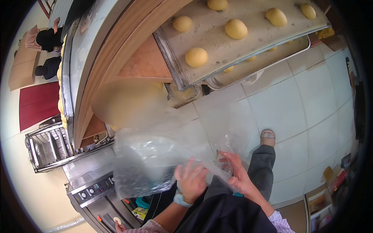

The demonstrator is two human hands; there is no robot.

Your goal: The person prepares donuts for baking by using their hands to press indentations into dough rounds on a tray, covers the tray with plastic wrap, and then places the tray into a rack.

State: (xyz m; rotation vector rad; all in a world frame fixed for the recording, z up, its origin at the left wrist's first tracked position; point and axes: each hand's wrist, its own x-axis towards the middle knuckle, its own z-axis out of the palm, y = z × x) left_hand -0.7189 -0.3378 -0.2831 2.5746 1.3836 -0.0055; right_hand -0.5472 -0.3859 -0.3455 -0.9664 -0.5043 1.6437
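A clear plastic sheet or bag (pixel 143 155) spreads across the lower middle, its far part blurred. My left hand (pixel 190 178) is against it with fingers spread apart, partly seen through the film, a pale watch on that wrist. My right hand (pixel 237 173) grips the crumpled right part of the plastic between bent fingers and thumb. Above it, a lined tray (pixel 252 46) holds several pale yellow dough balls (pixel 196 57), with another tray underneath. A blurred patch hides what is just left of that tray's lower corner.
A wooden rack (pixel 105 46) curves along the upper left beside a steel oven (pixel 93 202) and metal racks (pixel 50 147). Two people (pixel 48 37) in dark clothing are beyond. Another hand (pixel 118 225) with a pale round object shows at lower left. My foot (pixel 268 136) stands on tiled floor (pixel 303 97).
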